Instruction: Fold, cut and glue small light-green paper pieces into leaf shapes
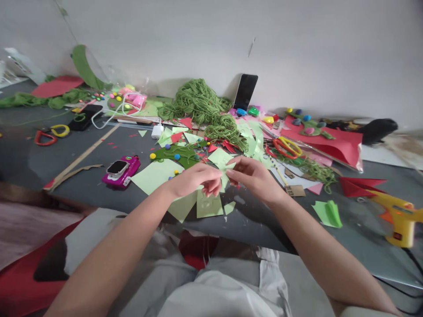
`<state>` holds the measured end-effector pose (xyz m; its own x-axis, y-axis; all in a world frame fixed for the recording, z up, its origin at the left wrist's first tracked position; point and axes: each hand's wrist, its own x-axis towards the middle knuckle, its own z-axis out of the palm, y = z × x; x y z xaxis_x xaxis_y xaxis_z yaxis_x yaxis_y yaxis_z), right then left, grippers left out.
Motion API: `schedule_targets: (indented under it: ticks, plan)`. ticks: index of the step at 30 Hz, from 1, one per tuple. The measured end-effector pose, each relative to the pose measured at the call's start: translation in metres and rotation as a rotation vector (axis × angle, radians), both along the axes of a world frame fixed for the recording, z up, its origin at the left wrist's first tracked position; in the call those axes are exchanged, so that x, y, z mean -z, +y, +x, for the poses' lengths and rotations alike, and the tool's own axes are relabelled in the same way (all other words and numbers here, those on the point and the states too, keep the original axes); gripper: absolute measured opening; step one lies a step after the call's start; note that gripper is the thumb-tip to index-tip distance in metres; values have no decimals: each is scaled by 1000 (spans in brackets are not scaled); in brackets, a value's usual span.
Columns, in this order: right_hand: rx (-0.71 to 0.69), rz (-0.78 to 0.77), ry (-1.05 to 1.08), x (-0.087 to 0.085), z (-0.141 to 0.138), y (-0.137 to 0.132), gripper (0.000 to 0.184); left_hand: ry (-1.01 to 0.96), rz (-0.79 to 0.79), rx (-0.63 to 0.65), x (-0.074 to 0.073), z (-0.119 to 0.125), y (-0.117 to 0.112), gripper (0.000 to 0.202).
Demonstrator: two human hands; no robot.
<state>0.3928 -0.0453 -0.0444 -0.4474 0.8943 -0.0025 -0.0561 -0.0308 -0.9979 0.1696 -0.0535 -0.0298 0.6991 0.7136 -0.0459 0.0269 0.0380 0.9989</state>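
Over table (257, 224) edge: left hand (198, 178), right hand (253, 176) pinching green paper scrap (222, 160), partly hidden between them.

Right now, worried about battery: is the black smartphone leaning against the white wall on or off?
Off, seemingly: the black smartphone shows an all-dark screen, propped against the wall.

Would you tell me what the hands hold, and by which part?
A light green paper piece: left hand pinches its lower edge, right hand its right side.

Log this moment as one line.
left hand: pinching green paper | right hand: pinching same paper | table: green yarn, scissors, glue gun
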Motion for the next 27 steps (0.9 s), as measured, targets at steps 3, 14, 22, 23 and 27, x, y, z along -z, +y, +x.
schedule_targets:
  ticks: [3,14,22,23,27]
  plan:
    - [123,-52,72,3,1,2,37,-67,66,-295,5,1,2,22]
    - [111,-59,76,8,-7,-2,41,71,226,-567,20,17,1,30]
    - [64,127,-214,4,-5,-4,42,198,333,-510,21,16,3,32]
    - [91,131,-205,5,-5,-4,42,179,299,-504,20,17,3,32]
    - [194,114,-130,11,-8,-5,41,75,199,-505,18,20,3,37]
